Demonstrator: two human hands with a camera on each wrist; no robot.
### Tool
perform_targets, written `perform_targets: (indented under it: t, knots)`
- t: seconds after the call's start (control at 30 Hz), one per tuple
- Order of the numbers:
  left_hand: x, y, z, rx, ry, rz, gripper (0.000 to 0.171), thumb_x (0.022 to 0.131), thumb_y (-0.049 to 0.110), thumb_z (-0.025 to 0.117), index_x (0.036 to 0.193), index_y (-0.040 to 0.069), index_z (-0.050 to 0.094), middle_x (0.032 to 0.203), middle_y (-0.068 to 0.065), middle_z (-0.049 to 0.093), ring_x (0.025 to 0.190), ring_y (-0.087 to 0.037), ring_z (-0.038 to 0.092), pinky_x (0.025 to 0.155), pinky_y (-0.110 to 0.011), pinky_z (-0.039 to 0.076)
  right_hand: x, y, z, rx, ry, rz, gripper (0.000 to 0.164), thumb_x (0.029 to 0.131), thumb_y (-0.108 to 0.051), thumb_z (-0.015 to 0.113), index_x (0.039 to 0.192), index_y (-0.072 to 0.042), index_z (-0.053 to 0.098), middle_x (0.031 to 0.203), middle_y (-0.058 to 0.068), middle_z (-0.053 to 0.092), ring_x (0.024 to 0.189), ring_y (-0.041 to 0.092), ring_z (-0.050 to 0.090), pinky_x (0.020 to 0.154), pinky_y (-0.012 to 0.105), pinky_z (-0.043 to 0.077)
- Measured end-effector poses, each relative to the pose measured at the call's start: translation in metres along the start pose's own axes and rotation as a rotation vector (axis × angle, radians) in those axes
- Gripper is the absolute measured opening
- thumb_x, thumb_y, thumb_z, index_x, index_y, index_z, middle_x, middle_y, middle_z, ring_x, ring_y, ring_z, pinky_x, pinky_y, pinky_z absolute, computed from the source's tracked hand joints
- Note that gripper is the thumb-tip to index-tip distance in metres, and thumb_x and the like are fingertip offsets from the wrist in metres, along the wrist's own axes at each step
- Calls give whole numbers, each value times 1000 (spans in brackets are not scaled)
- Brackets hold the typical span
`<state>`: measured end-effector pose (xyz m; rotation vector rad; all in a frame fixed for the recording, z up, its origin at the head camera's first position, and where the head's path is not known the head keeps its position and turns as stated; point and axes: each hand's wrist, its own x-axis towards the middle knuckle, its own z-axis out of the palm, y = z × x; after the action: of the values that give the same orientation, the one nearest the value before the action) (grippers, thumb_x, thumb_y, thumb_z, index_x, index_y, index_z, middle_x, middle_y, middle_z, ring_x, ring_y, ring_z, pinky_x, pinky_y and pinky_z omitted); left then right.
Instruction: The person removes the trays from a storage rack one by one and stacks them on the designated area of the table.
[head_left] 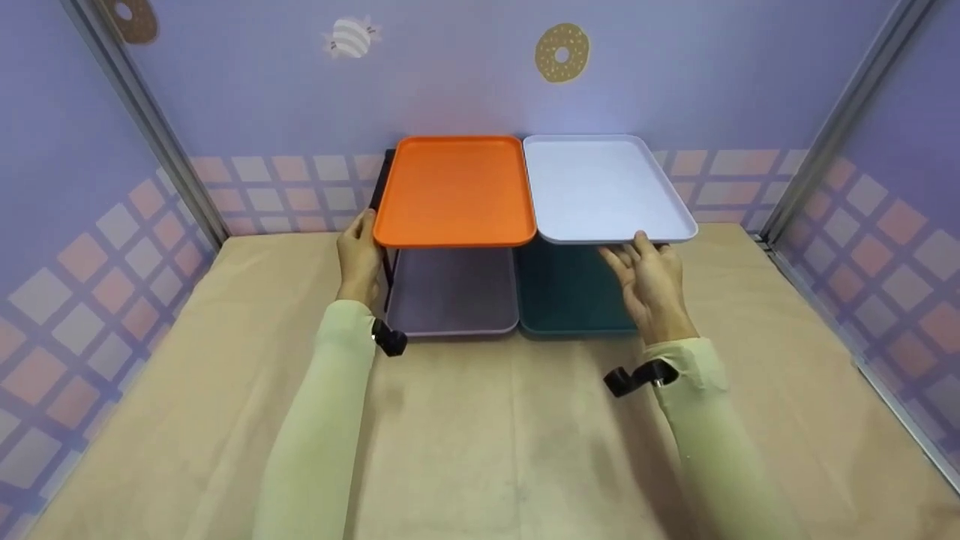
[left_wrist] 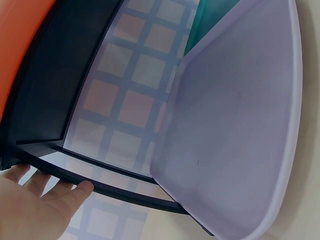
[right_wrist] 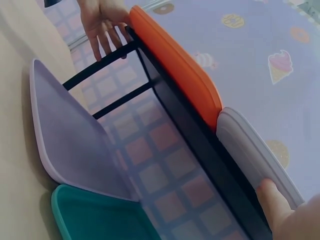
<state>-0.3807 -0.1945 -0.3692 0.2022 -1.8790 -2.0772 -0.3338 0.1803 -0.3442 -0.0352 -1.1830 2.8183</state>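
A black rack (left_wrist: 55, 75) carries an orange tray (head_left: 455, 191) and a white tray (head_left: 611, 189) side by side on top. Under it, a pale purple tray (head_left: 454, 292) and a dark green tray (head_left: 574, 289) lie next to each other. My left hand (head_left: 360, 259) is at the front left corner by the orange tray; its fairly straight fingers (left_wrist: 75, 195) touch the rack's side leg. At the white tray's front edge, my right hand (head_left: 651, 281) pinches the rim, thumb (right_wrist: 272, 195) against it and fingers partly hidden underneath.
A beige cloth (head_left: 465, 442) covers the table. Purple panels (head_left: 450, 82) with checks and printed sweets stand behind and on both sides, joined by grey metal posts (head_left: 146, 120). A black camera mount sits on each wrist.
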Motion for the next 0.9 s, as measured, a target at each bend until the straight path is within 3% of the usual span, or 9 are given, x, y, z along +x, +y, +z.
perform_targets:
  t: [0.3,0.63,0.9]
  knots:
    - [-5,-13,10,-23,-8,-15,51,111,33,44,155,7,44,161,-11,42,149,-22,39,121,-30,36,-17,-6,-10,-13,36,-20,56,112,-13,30,163,-7,8,165,20,23,153,32,29,117,39,41]
    - [-7,-12,9,10,-22,-9,51,111,35,42,155,9,44,161,-11,42,147,-22,42,120,-30,38,-24,-9,-9,-15,24,-33,53,112,-12,30,162,-6,14,162,18,28,150,35,35,115,38,43]
    - [-3,-13,12,-43,-37,-30,51,111,33,43,156,9,41,163,-10,39,148,-22,41,119,-29,38,-29,-14,-13,-70,28,-58,51,112,-14,30,161,-4,17,155,17,35,146,40,39,113,37,46]
